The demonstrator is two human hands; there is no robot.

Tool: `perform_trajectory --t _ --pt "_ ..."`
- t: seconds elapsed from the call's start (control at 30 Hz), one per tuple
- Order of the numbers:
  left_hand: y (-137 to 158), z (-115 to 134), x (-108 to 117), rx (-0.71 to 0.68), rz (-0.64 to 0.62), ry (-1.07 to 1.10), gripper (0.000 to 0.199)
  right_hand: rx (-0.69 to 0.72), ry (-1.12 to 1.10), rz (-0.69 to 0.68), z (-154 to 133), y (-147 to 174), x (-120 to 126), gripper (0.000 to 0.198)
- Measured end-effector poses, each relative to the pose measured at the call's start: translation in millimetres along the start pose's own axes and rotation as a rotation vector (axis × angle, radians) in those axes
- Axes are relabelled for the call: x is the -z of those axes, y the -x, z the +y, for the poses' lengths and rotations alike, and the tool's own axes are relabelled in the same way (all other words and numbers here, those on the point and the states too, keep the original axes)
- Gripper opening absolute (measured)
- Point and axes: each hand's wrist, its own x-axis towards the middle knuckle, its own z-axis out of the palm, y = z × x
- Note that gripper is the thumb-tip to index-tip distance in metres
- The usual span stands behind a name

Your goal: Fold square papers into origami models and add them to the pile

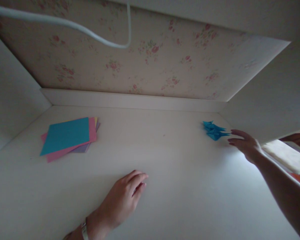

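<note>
Two blue folded-paper figures, apparently origami cranes (215, 131), lie close together on the right part of the white tabletop (170, 150). My right hand (247, 145) reaches in from the right, thumb and fingers apart. Its fingertips are right by the pointed end of the nearer crane; whether they touch it I cannot tell. My left hand (125, 196), with a light band at the wrist, rests on the tabletop at the lower middle. Its fingers are loosely bent, the thumb is a little apart, and nothing shows in it.
A fanned stack of coloured paper (68, 135), blue on top with pink, purple and yellow beneath, lies at the left. White panels (265, 83) enclose the sides. Behind is a flowered wall (152, 66), with a white cable (90, 33) hanging in front.
</note>
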Motion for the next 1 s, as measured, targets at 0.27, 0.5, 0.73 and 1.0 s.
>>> perform_trajectory --t 0.27,0.5,0.73,1.0 --pt "-1 3 11 -0.065 0.077 -0.055 0.023 -0.193 -0.249 0.15 -20 56 -22 0.024" --pt "-13 -33 77 0.152 0.408 -0.278 0.02 -0.181 -0.401 -0.337 -61 168 -73 0.035" --pt "-11 -112 184 0.307 0.176 -0.807 0.042 -0.05 -0.344 -0.741 -105 224 -102 0.027" --pt "8 -152 206 0.393 -0.026 -0.784 0.052 0.068 -0.188 -0.763 -101 225 -112 0.023"
